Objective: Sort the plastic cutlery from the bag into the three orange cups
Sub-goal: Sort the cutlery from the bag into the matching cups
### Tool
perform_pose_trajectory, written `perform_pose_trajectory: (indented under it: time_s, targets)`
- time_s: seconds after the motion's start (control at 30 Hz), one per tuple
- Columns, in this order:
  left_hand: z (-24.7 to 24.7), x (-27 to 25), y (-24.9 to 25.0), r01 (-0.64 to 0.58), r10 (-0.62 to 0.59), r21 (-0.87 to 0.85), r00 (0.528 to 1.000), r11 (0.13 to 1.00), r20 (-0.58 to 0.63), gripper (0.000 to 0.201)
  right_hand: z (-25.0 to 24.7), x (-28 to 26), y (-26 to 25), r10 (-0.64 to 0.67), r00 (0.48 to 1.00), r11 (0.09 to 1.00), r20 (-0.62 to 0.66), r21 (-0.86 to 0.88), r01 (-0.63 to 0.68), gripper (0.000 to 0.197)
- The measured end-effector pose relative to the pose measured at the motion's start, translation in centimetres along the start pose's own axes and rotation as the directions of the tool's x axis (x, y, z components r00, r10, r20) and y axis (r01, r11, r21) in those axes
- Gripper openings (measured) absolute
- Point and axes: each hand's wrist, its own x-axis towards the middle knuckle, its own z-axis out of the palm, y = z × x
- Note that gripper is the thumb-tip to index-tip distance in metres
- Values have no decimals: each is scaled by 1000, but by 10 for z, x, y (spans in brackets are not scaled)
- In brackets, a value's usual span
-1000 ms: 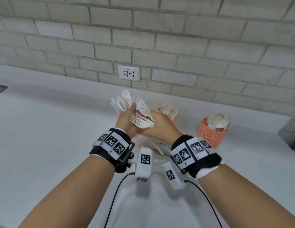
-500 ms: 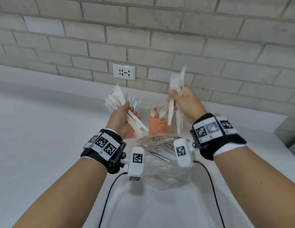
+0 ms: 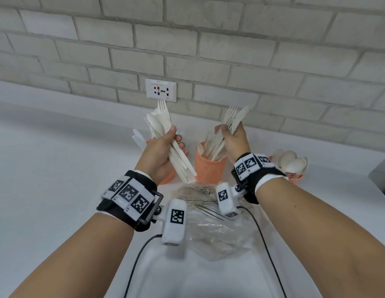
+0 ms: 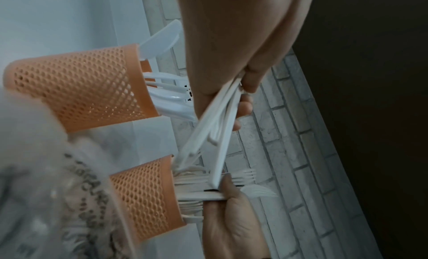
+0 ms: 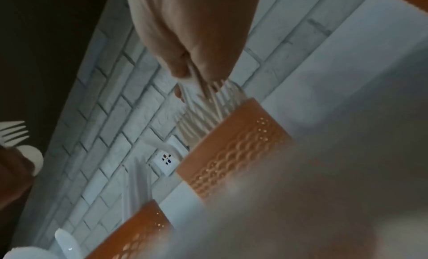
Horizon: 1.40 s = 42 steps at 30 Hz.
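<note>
My left hand grips a mixed bundle of white plastic cutlery upright, in front of the left orange cup, which holds knives. My right hand pinches several forks, whose handles reach down into the middle orange cup among other forks. The right orange cup holds spoons. The left wrist view shows the left hand round the bundle's handles, with the knife cup and fork cup below. In the right wrist view, my right hand holds the forks over the fork cup.
A crumpled clear plastic bag lies on the white counter just before the cups, with a few pieces inside. A brick wall with a socket backs the counter. Wrist camera cables trail toward me.
My right hand drew several forks out of the left hand's bundle, carried them right and lowered their handles into the middle cup. The left hand kept the bundle, rising slightly.
</note>
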Motion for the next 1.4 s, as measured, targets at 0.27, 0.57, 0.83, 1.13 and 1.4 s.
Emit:
perform_pose_trajectory:
  time_s: [0.27,0.57,0.83,1.13,1.4]
  targets:
    - [5,3,-9,64,-65,24,996,998,64,22,-4,4,-11,11,994,982,105,-189,9,29]
    - [12,-9,-8,123,-134,79,978,989,161,16,-1,3,-2,338,919,667,202,-741,-82,73]
    - [13,-17,-7,83,-113,125,961,989,254,13,3,-27,-67,-258,922,859,290,-368,356,28]
    - [18,-23,-9,24,-99,217,935,976,341,20,-4,-33,-81,-87,953,968,291,-201,149,14]
    - [22,-25,-10,-63,-38,357,962,932,270,16,-1,-40,-83,-136,980,990,145,58,128,11]
